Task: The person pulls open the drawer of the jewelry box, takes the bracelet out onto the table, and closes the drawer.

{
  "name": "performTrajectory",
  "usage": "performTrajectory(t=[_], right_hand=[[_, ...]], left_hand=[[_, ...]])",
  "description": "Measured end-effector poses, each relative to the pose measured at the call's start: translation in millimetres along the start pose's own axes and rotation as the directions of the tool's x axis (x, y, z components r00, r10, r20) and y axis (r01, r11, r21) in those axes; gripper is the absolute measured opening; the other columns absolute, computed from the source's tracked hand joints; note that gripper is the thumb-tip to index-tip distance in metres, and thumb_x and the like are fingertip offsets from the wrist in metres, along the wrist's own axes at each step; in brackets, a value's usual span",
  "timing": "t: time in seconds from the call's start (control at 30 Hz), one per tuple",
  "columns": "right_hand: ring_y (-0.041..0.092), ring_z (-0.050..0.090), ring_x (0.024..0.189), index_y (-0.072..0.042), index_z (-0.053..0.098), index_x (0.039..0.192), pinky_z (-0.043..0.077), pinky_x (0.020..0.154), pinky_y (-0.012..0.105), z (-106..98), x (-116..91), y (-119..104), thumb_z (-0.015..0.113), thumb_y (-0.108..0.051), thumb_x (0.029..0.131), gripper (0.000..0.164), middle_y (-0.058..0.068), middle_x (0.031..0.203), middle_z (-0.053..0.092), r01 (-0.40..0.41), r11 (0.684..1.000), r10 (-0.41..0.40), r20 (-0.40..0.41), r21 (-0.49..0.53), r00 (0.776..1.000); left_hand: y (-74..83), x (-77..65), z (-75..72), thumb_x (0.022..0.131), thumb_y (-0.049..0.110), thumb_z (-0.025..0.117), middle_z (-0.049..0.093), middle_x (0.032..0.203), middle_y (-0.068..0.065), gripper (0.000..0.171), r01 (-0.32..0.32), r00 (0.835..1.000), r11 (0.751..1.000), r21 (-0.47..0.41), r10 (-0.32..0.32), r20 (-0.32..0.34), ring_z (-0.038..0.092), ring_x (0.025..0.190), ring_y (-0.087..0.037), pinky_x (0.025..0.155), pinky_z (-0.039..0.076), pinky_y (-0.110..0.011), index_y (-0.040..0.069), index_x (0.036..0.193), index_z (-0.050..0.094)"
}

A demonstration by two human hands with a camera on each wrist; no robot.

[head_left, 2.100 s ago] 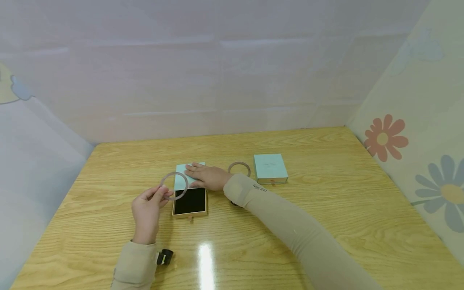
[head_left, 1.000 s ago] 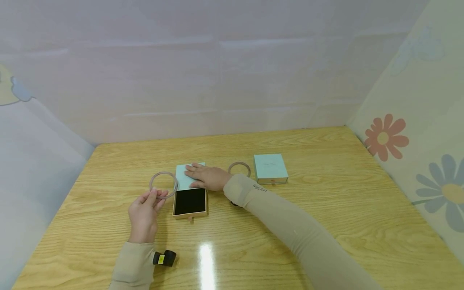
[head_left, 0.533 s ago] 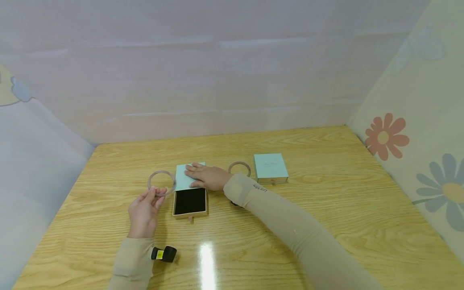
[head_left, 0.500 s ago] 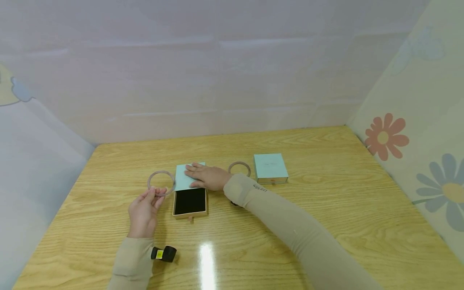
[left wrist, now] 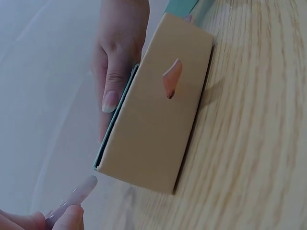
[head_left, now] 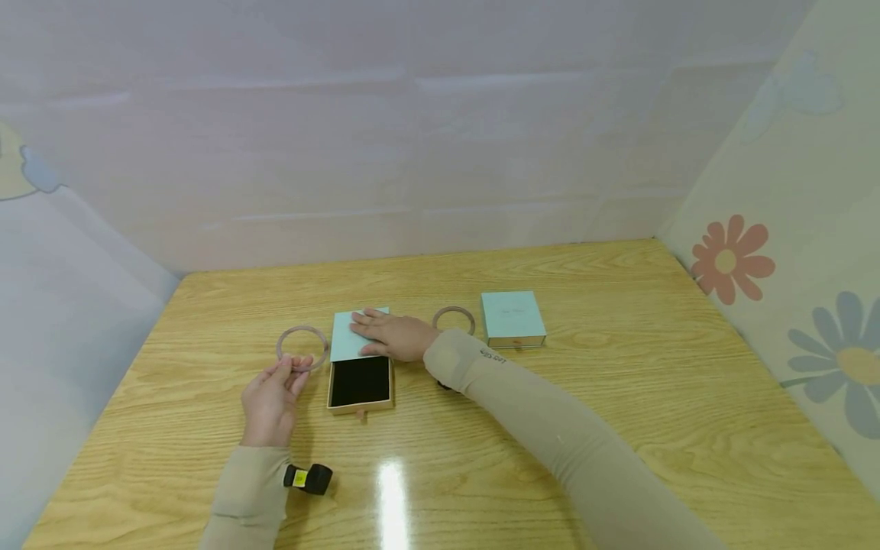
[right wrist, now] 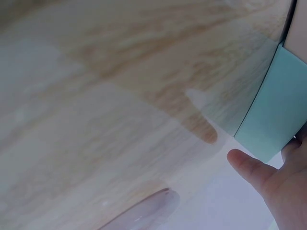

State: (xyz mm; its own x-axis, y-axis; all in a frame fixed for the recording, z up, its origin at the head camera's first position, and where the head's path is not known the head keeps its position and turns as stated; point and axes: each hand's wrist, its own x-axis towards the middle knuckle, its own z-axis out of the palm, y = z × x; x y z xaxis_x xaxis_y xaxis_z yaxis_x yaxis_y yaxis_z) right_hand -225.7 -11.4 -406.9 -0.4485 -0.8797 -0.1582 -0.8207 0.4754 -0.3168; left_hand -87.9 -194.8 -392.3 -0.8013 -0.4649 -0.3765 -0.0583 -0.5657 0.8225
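Note:
Between thumb and fingers my left hand (head_left: 270, 401) pinches a pale purple bangle (head_left: 303, 328), raised just left of a light blue drawer box (head_left: 344, 340). The box's drawer (head_left: 360, 382) is pulled out toward me and shows a black lining. Its front, with a small orange ribbon tab (left wrist: 172, 79), faces the left wrist view. My right hand (head_left: 395, 336) rests on top of the box sleeve with its fingers spread. A second bangle (head_left: 454, 308) lies on the table right of that hand, partly hidden by the right forearm.
A second light blue box (head_left: 512, 317), its drawer pushed in, sits at the right on the wooden table (head_left: 619, 367). A pale wall (head_left: 412, 153) stands behind the table's far edge, with flower-patterned panels at the sides.
My left hand has drawn the bangle leftward, from in front of the box to beside it. The right hand has stayed on the box, and the drawer remains out.

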Motion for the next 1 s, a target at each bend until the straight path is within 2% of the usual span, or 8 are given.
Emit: performTrajectory(t=[0.37,0.67,1.0], right_hand=[[0.017,0.005,0.148,-0.014,0.021,0.155,0.012,0.118,0.030,1.2,1.1,1.9,0.039,-0.040,0.104,0.060,0.001,0.161,0.012,0.012,1.000,-0.012,-0.007,0.002,1.000],[0.018,0.005,0.148,-0.013,0.021,0.155,0.013,0.118,0.031,1.1,0.0,1.6,0.039,-0.039,0.104,0.060,0.002,0.161,0.013,0.022,1.000,-0.022,-0.010,0.000,1.000],[0.018,0.005,0.148,-0.013,0.022,0.155,0.013,0.118,0.030,0.1,-0.9,-0.4,0.040,-0.039,0.105,0.059,0.003,0.161,0.013,0.025,1.000,-0.025,-0.004,-0.005,1.000]], left_hand=[[4.0,3.3,-3.0,0.102,0.007,0.044,0.062,0.082,-0.005,0.030,0.042,0.999,0.999,-0.010,-0.042,0.030,0.068,0.084,-0.011,0.092,0.049,-0.022,0.004,0.081,0.064],[5.8,7.1,-4.4,0.102,0.006,0.042,0.061,0.078,-0.004,0.034,0.065,0.998,0.998,0.000,-0.065,0.019,0.068,0.081,-0.010,0.088,0.051,-0.021,0.007,0.076,0.065],[9.3,12.4,-8.8,0.104,0.006,0.039,0.060,0.085,-0.006,0.027,0.060,0.997,0.997,0.044,-0.062,0.052,0.066,0.087,-0.011,0.093,0.049,-0.022,0.001,0.089,0.061]])
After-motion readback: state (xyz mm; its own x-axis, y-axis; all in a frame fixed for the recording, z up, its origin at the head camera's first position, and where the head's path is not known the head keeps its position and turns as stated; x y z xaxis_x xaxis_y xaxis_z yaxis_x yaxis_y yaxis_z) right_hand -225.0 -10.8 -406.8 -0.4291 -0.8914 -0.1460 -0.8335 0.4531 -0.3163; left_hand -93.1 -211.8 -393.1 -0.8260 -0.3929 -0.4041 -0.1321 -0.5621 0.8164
